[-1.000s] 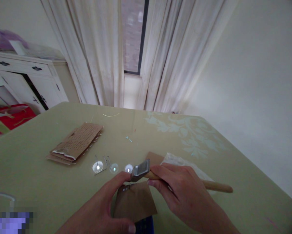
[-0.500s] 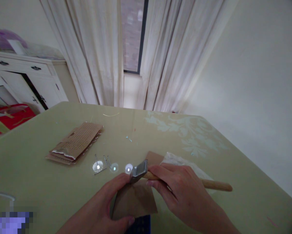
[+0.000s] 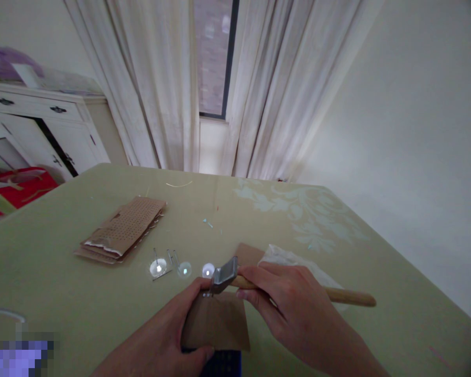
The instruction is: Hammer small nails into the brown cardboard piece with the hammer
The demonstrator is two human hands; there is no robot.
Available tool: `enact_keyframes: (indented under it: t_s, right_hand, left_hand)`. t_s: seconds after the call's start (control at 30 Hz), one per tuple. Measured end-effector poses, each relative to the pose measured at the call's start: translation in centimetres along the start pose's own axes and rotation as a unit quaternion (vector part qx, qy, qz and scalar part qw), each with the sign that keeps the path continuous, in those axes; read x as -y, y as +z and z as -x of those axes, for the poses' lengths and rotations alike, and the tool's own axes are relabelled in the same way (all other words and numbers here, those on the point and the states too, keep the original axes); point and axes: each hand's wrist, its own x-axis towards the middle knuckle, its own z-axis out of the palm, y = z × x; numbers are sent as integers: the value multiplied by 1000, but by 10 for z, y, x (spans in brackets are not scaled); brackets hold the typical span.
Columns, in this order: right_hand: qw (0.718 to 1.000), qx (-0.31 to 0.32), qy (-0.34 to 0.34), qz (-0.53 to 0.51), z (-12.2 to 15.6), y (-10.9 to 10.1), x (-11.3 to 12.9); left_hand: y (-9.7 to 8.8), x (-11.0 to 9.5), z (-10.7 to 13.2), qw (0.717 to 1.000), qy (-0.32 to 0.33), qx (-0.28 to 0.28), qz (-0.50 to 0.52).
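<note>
On the left of the pale green table [image 3: 101, 298] lies a stack of torn brown cardboard sheets with rows of small holes [image 3: 125, 228]. Next come three round, clear, shiny discs [image 3: 185, 269], with slim grey metal pins [image 3: 162, 275] beside them.

The person's left hand [image 3: 168, 324] pinches the left side of a small folded brown cardboard piece [image 3: 217, 322], thumb near its lower edge, index fingertip by its far edge. A dark blue block [image 3: 225, 364] shows beneath. Small pale dots mark that far edge; whether they are holes or pin heads cannot be told.

A hammer with a grey metal head and wooden handle [image 3: 225, 275] sits right there, the right hand [image 3: 298, 301] closed around the handle near the head. The step in hand appears to be close hammer work at that edge; a stroke would call for a steady piece and that left fingertip clear.

Farther right, a crumpled white sheet [image 3: 284, 255] lies partly behind the right hand.
</note>
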Motion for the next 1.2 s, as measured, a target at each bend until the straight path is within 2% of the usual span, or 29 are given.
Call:
enact_keyframes:
  t_s: [0.1, 0.3, 0.57, 0.93, 1.2]
  right_hand:
    - [1000, 21, 17, -14, 0, 0, 0]
    - [999, -4, 15, -29, 2, -1, -4]
    - [1000, 1, 22, -18, 3, -4, -4]
    - [1000, 15, 22, -14, 3, 0, -7]
    - [1000, 13, 22, -13, 4, -2, -10]
  left_hand:
    - [-1, 2, -1, 1000, -11, 28, -1]
    - [-4, 0, -1, 998, -43, 49, 9]
    - [-6, -3, -2, 991, -72, 100, 61]
    - [-7, -3, 2, 996, -45, 57, 51]
    - [-5, -7, 0, 986, -115, 111, 52]
